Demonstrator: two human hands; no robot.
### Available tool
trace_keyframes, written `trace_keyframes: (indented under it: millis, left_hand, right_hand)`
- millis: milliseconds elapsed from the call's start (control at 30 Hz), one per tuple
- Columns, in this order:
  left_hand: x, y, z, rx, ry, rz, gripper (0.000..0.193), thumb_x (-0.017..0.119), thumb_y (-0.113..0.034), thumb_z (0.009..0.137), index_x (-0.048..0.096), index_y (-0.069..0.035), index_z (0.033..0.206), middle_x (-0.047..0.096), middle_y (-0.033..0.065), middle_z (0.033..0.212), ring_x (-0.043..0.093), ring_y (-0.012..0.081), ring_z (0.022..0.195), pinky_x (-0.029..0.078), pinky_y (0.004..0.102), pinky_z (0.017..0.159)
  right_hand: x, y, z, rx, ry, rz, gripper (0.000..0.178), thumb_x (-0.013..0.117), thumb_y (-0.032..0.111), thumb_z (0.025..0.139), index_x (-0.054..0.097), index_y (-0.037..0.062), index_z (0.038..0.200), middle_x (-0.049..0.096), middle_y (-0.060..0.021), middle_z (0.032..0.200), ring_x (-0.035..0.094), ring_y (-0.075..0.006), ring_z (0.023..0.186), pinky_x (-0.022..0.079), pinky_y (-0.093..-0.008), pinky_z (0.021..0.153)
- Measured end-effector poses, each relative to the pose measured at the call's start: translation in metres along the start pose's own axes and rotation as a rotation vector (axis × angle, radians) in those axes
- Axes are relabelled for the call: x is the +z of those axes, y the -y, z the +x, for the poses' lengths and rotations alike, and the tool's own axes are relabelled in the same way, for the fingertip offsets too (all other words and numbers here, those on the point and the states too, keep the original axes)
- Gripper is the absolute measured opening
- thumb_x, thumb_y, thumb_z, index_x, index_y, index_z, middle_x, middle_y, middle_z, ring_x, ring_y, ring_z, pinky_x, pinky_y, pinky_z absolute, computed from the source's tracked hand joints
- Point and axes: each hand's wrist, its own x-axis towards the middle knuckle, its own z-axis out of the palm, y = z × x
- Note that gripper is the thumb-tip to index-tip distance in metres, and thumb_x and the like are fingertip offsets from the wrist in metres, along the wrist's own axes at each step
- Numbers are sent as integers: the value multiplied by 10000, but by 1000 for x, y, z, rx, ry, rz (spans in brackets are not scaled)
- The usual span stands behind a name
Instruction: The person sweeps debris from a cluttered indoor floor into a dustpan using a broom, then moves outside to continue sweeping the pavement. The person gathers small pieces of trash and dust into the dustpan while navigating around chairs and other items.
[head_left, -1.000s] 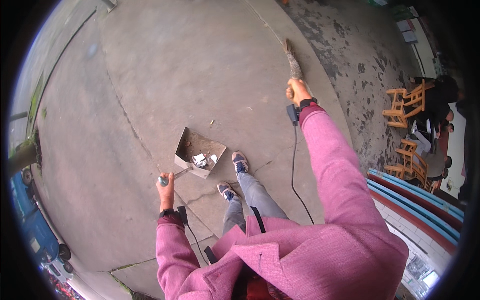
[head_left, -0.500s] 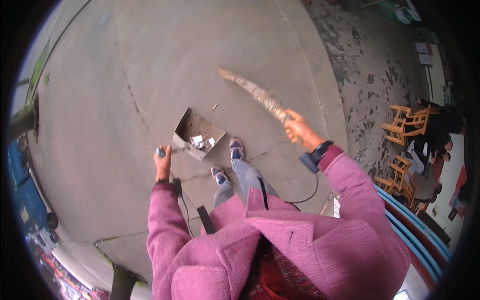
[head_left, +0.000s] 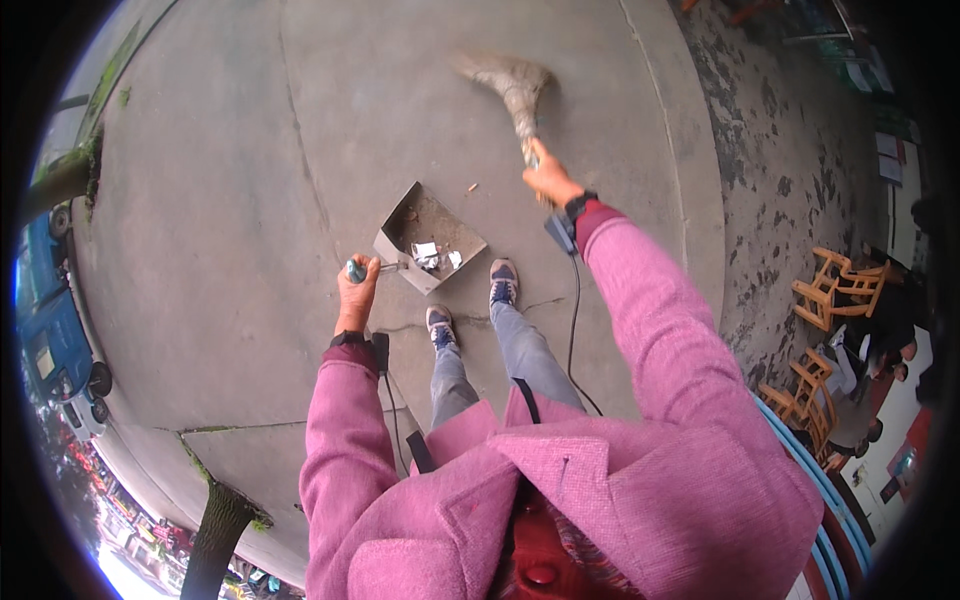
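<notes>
My left hand [head_left: 356, 292] is closed round the handle of a metal dustpan [head_left: 400, 232], which sits low over the concrete in front of my shoes. Inside the pan lie crumpled white paper scraps [head_left: 426, 255] and brown dirt. My right hand [head_left: 551, 175] grips the short handle of a straw broom [head_left: 520, 98]. The broom's bristles fan out ahead, away from me, blurred by motion. A small tan scrap [head_left: 473, 187] lies on the ground between the dustpan and the broom.
Wooden stools [head_left: 838, 287] and seated people are at the right, near a blue rail [head_left: 830, 545]. A blue truck [head_left: 55, 345] stands far left. Tree trunks [head_left: 215, 535] rise at the left side. Dark patches mark the paving at right.
My right hand has swung the broom forward and to the left, and its bristles now show broad side on. The dustpan appears slightly farther right in view.
</notes>
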Motion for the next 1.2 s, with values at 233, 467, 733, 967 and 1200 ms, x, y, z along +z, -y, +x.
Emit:
trace_keyframes:
  millis: [233,467,733,967,1200]
  left_hand:
    - [-4,-8,0,123,-6,-84,247,704,-166,815,536,-56,672,462,-65,623,406,49,597,381,244,536]
    - [-12,4,-4,168,51,-33,238,709,-202,819,563,-70,684,457,-83,631,409,39,591,372,231,539]
    - [-23,4,7,213,100,-7,256,721,-195,800,563,-44,668,510,-48,613,448,56,590,407,250,546]
    - [-6,4,-2,260,63,-47,252,717,-185,799,558,-43,665,502,-42,603,440,60,580,401,252,534]
    - [-13,-1,-5,288,90,-153,266,706,-174,804,539,-42,644,489,-40,584,426,64,562,396,261,521]
  right_hand:
    - [-38,-89,-193,-77,280,-352,766,488,70,741,253,269,1442,615,-287,947,596,-446,899,452,-497,745]
    - [-101,-61,-319,257,162,-62,747,520,52,740,334,228,1442,598,-127,755,556,-215,508,461,-364,456]
    - [-41,-64,-318,397,-81,861,290,524,80,794,433,113,1067,456,-14,665,464,-119,490,393,-274,407]
    - [141,-9,-364,510,-21,417,805,525,77,761,160,132,1476,548,-90,719,505,-178,440,424,-349,384]
    - [59,7,-434,474,164,532,750,540,83,743,290,91,1450,496,0,642,443,-90,435,366,-263,359]
